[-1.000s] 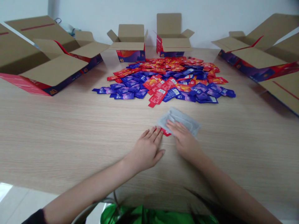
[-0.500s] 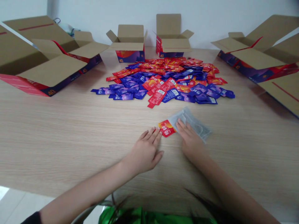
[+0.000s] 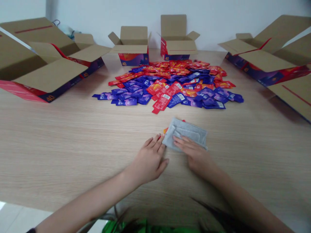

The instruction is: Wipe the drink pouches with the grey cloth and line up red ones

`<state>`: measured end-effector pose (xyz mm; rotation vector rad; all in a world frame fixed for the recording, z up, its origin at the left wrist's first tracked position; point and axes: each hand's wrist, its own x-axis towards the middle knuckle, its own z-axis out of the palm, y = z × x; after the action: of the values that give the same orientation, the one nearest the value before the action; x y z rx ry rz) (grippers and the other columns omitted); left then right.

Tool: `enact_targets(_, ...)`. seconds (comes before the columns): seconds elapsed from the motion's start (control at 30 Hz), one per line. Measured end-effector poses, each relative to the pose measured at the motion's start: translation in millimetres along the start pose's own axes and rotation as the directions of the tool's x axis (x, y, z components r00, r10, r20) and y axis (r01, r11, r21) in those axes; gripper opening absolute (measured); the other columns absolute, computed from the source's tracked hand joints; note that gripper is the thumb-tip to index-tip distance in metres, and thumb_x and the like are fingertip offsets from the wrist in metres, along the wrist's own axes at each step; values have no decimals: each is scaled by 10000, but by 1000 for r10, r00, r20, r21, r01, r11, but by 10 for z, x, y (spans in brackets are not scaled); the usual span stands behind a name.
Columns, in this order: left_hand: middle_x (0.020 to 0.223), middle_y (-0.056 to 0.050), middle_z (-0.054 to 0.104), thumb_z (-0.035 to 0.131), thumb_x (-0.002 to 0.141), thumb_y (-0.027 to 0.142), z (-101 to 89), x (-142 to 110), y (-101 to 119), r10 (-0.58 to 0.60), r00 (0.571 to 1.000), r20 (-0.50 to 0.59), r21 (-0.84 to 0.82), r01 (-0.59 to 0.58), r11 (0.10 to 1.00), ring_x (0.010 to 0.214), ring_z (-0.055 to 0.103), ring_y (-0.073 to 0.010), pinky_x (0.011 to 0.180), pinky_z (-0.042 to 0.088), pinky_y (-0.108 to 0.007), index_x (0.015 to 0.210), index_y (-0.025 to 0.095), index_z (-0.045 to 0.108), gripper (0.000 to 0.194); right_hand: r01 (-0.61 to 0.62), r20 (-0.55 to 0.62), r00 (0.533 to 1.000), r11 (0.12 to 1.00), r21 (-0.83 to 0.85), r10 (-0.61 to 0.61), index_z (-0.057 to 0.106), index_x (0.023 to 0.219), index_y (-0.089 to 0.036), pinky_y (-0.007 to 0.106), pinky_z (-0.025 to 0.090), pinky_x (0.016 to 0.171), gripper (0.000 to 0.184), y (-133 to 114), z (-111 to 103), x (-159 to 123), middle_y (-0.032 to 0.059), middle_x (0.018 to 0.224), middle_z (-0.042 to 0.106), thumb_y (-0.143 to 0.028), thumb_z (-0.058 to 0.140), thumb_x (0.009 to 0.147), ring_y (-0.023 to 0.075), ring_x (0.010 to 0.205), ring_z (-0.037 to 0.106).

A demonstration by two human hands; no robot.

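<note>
A clear grey plastic bag [image 3: 186, 133] lies flat on the wooden table [image 3: 60, 136], just in front of me. It covers most of a red sachet [image 3: 165, 130], of which only a small corner shows at the bag's left edge. My right hand [image 3: 194, 153] lies flat with its fingers spread on the bag's near edge. My left hand [image 3: 148, 160] rests flat on the table beside it, fingertips touching the bag's left corner. Behind the bag spreads a pile of several red and purple sachets [image 3: 170, 84].
Open cardboard boxes ring the pile: a large one at the left [image 3: 46, 64], two small ones at the back [image 3: 132, 45] [image 3: 177, 38], large ones at the right [image 3: 269, 58]. A green bag [image 3: 145, 226] shows at the bottom edge, below the table.
The right hand has slid the plastic bag to the left over the red sachet, which lay mostly uncovered half a second ago. The left hand has barely moved.
</note>
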<state>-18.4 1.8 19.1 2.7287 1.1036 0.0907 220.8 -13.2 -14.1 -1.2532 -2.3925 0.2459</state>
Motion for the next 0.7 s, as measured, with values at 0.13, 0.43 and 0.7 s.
enact_targets(0.13, 1515, -176, 326, 462, 914, 403, -9, 1, -3, 9, 1000, -8, -2, -9, 1000, 1413, 282, -290, 1134, 269, -442, 1443, 75, 347, 632, -230, -168, 961, 972, -45, 220, 509, 1344, -58, 460, 382, 1103, 698, 49, -8, 60, 157, 1413, 501, 47, 320, 681, 234, 1344, 419)
enact_targets(0.43, 1507, -180, 338, 450, 915, 400, -28, 6, 7, 2, 1000, 6, 12, -2, 1000, 1406, 296, -302, 1127, 284, -445, 1435, 67, 365, 623, -243, -147, 962, 967, -71, 231, 502, 1363, -114, 473, 385, 1105, 731, 34, 3, -30, 122, 1424, 496, 47, 342, 668, 235, 1336, 430)
enact_targets(0.7, 1486, -183, 375, 457, 917, 407, -31, 24, 6, -7, 1000, 12, 6, 7, 1000, 1402, 307, -298, 1127, 289, -443, 1412, 63, 400, 605, -63, -69, 996, 998, 23, 65, 513, 1362, -159, 453, 376, 1114, 747, 30, 27, 72, 76, 1411, 519, 37, 337, 663, 197, 1349, 411)
